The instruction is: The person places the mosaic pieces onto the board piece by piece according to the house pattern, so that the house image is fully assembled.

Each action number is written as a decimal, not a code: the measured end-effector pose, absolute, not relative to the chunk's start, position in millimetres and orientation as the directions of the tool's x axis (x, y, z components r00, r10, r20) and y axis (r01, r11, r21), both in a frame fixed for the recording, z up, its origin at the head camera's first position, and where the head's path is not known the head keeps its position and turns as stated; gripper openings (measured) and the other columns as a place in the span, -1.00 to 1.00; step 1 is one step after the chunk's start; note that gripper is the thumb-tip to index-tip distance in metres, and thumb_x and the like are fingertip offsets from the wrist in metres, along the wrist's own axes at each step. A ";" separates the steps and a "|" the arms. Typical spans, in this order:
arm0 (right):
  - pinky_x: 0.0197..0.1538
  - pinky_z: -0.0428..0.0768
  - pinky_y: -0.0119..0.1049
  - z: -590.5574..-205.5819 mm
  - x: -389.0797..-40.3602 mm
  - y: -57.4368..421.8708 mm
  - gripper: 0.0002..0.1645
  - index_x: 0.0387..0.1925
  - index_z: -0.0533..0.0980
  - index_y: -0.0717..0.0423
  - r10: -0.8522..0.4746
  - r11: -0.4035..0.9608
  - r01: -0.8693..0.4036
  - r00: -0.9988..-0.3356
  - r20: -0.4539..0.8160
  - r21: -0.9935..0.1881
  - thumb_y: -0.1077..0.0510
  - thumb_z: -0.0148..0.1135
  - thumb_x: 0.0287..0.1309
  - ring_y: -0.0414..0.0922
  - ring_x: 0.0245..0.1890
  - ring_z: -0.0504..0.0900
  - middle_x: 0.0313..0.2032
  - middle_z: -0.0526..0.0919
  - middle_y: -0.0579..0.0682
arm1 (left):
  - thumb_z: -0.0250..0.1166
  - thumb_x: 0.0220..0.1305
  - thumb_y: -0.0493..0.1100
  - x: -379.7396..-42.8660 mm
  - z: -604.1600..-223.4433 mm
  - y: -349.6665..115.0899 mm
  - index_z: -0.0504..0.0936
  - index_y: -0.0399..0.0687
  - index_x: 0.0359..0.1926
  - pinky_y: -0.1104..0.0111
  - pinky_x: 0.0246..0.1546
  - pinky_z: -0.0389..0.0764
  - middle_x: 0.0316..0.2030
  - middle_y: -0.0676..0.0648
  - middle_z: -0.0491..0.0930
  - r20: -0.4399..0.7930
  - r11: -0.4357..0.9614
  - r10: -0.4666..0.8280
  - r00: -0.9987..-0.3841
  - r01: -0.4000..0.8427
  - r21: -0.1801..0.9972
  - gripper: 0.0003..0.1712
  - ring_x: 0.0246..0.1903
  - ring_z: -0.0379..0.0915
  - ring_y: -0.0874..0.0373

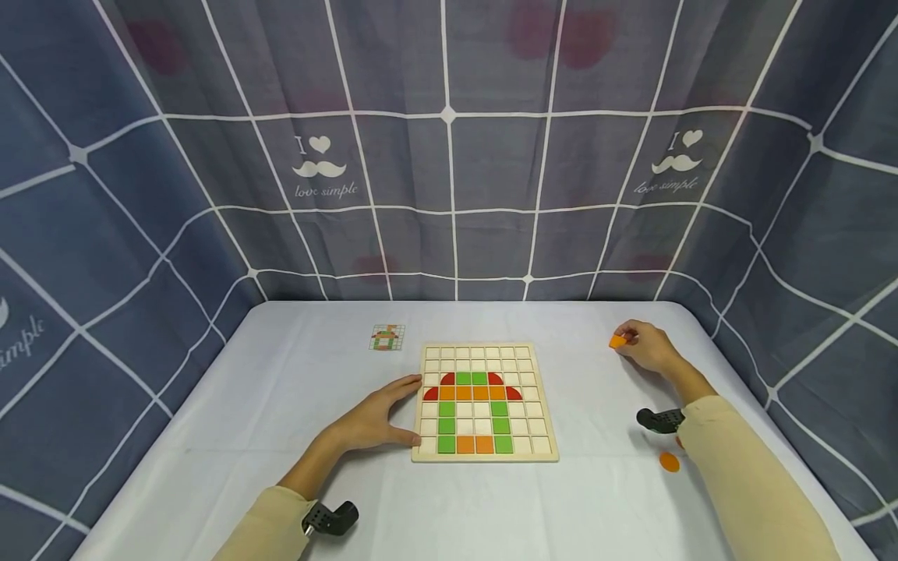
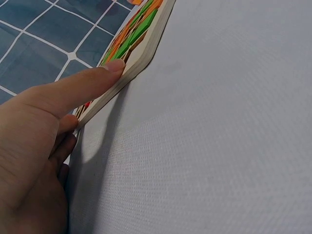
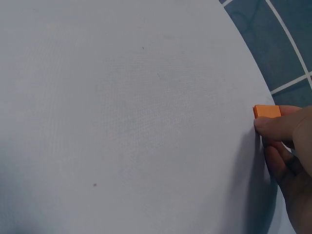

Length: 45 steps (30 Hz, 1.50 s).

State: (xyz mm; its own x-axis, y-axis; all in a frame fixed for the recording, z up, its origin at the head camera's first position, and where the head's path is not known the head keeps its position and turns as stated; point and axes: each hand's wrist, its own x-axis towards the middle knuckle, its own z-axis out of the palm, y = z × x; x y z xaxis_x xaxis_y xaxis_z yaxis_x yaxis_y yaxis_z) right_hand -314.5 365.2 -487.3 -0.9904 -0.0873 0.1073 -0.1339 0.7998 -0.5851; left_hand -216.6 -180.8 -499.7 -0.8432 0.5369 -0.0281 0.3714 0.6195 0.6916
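Observation:
A wooden grid board [image 1: 484,457] lies on the table, with green and orange squares and red rounded pieces in some of its cells. My left hand [image 1: 368,421] rests against the board's left edge, fingers spread. In the left wrist view, its thumb [image 2: 92,84] lies on the board's rim. Over the right side of the table, my right hand [image 1: 648,345] pinches an orange square tile [image 1: 617,341] between thumb and fingers. The same orange tile [image 3: 267,111] shows near the right edge of the right wrist view.
A small pattern card [image 1: 387,337] lies behind the board's left corner. An orange round piece [image 1: 669,462] sits near the right forearm, with another piece partly hidden under the sleeve. A checked curtain [image 1: 491,171] surrounds the white table [image 1: 589,506].

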 end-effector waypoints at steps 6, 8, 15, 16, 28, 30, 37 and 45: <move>-0.10 0.52 -0.09 -483.0 -313.9 363.7 -0.83 -0.12 0.58 0.31 -0.107 0.792 -0.130 -0.992 0.073 -0.596 0.32 0.33 0.29 0.11 -0.18 0.57 -0.24 0.64 0.15 | 0.63 0.04 0.11 -216.6 -499.7 -181.2 0.25 -0.11 0.58 -0.08 0.49 0.08 0.57 -0.03 0.13 -0.030 0.621 0.538 -0.842 0.373 0.689 0.18 0.55 -0.05 -0.09; -0.12 0.53 -0.15 -481.6 -315.0 361.1 -0.86 -0.14 0.60 0.29 -0.131 0.787 -0.141 -0.989 0.061 -0.600 0.31 0.34 0.30 0.07 -0.19 0.58 -0.25 0.66 0.11 | 0.64 0.04 0.12 -216.7 -499.6 -181.3 0.25 -0.11 0.58 -0.07 0.49 0.08 0.57 -0.03 0.13 -0.031 0.622 0.539 -0.841 0.373 0.689 0.18 0.55 -0.05 -0.09; -0.35 0.59 -0.30 -474.1 -315.9 336.6 -0.91 -0.18 0.63 0.23 -0.237 0.740 -0.183 -0.971 0.003 -0.647 0.31 0.34 0.29 -0.03 -0.27 0.55 -0.27 0.64 0.05 | 0.63 0.04 0.11 -216.3 -499.1 -180.8 0.25 -0.10 0.58 -0.08 0.49 0.07 0.57 -0.04 0.13 -0.033 0.623 0.535 -0.844 0.368 0.690 0.18 0.55 -0.05 -0.09; -0.36 0.60 -0.31 -473.1 -315.9 332.0 -0.92 -0.18 0.64 0.22 -0.248 0.737 -0.191 -0.969 0.003 -0.648 0.31 0.34 0.29 -0.03 -0.28 0.55 -0.27 0.64 0.04 | 0.63 0.04 0.11 -216.3 -499.1 -180.6 0.25 -0.10 0.58 -0.09 0.49 0.08 0.57 -0.04 0.14 -0.032 0.622 0.535 -0.844 0.368 0.692 0.18 0.55 -0.05 -0.10; -0.23 0.55 -0.22 -461.5 -318.9 280.2 -0.93 -0.24 0.65 0.13 -0.404 0.704 -0.332 -0.914 0.030 -0.627 0.32 0.36 0.27 -0.08 -0.31 0.55 -0.34 0.66 -0.08 | 0.64 0.03 0.12 -215.8 -498.6 -180.6 0.25 -0.11 0.58 -0.12 0.48 0.07 0.57 -0.06 0.13 -0.028 0.609 0.537 -0.843 0.364 0.704 0.19 0.55 -0.06 -0.12; -0.20 0.56 -0.19 -459.6 -319.8 270.7 -0.93 -0.24 0.65 0.13 -0.431 0.694 -0.358 -0.901 0.038 -0.625 0.32 0.36 0.27 -0.08 -0.31 0.56 -0.34 0.67 -0.10 | 0.64 0.03 0.12 -215.9 -498.5 -180.9 0.24 -0.10 0.58 -0.12 0.48 0.07 0.57 -0.05 0.13 -0.027 0.611 0.536 -0.844 0.366 0.702 0.19 0.56 -0.06 -0.12; -0.24 0.57 -0.22 -457.1 -321.3 238.7 -0.91 -0.26 0.66 0.09 -0.485 0.657 -0.392 -0.874 0.037 -0.644 0.31 0.38 0.25 -0.10 -0.33 0.56 -0.35 0.67 -0.13 | 0.64 0.04 0.11 -216.9 -497.7 -178.3 0.25 -0.08 0.58 -0.11 0.48 0.07 0.57 -0.03 0.13 -0.030 0.616 0.535 -0.844 0.366 0.698 0.18 0.56 -0.06 -0.11; -0.22 0.56 -0.21 -455.9 -320.7 206.0 -0.94 -0.23 0.66 0.09 -0.529 0.629 -0.414 -0.848 0.029 -0.658 0.27 0.40 0.29 -0.11 -0.31 0.56 -0.32 0.69 -0.13 | 0.63 0.04 0.11 -216.9 -498.4 -179.5 0.26 -0.10 0.58 -0.12 0.47 0.10 0.57 -0.06 0.15 -0.021 0.624 0.541 -0.841 0.384 0.680 0.16 0.55 -0.02 -0.13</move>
